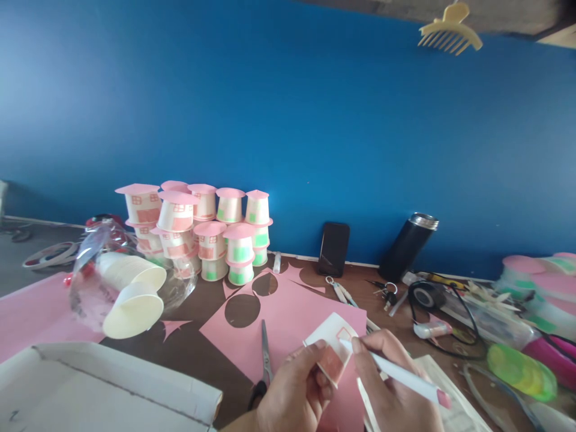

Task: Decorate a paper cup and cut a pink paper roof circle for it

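My left hand (294, 384) grips a small white paper cup (324, 332), tilted on its side. A filled reddish patch shows near its rim, and a small reddish square outline sits farther up the wall. Between the fingers of my right hand (389, 366) is a white marker (407, 377) with a pink end cap; its tip meets the cup at the outline. Beneath both hands lies a pink paper sheet (288, 306) with round holes cut from it. Scissors (265, 354) rest on that sheet, left of my left hand, their handles partly hidden.
Stacked cup houses (209, 240) with pink paper roofs stand by the blue wall. A plastic bag (90, 282) holds nested paper cups (135, 309). Phone (333, 249), black bottle (407, 246) and keys (389, 291) line the back. A white box (103, 390) fills the left front.
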A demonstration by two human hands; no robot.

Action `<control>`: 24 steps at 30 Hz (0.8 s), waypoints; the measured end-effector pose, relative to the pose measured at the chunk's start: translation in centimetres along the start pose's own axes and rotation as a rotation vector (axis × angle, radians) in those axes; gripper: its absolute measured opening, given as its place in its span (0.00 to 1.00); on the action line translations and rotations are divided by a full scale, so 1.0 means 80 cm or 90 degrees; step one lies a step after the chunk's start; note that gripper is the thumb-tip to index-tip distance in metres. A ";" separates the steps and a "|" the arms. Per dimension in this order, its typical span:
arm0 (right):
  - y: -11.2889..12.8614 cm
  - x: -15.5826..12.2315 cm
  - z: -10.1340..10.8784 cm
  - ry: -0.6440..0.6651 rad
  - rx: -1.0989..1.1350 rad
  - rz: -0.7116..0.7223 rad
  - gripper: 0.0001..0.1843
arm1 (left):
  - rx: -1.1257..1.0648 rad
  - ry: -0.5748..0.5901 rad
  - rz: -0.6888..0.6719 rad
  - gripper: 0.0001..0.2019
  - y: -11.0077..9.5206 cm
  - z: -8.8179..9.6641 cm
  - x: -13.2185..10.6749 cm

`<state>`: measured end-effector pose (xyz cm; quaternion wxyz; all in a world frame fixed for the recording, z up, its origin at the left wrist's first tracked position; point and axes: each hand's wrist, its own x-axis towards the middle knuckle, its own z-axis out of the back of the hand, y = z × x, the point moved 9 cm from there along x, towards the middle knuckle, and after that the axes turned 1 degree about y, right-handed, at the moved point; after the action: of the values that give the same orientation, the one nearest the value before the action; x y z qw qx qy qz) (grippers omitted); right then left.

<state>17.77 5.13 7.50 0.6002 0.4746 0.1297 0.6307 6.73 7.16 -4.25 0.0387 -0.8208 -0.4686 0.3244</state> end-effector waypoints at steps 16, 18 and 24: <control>0.000 0.002 0.001 0.000 -0.017 0.056 0.13 | -0.040 -0.006 0.015 0.10 0.001 0.001 -0.001; -0.001 0.002 0.000 0.002 -0.015 0.058 0.13 | -0.043 -0.005 0.013 0.10 0.000 0.000 -0.002; -0.003 0.001 -0.001 0.013 -0.016 0.070 0.13 | -0.060 -0.002 0.019 0.09 0.001 0.000 -0.002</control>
<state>17.89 5.25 7.32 0.5693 0.4672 0.1019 0.6688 6.70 6.99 -4.22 -0.0052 -0.8283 -0.4708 0.3038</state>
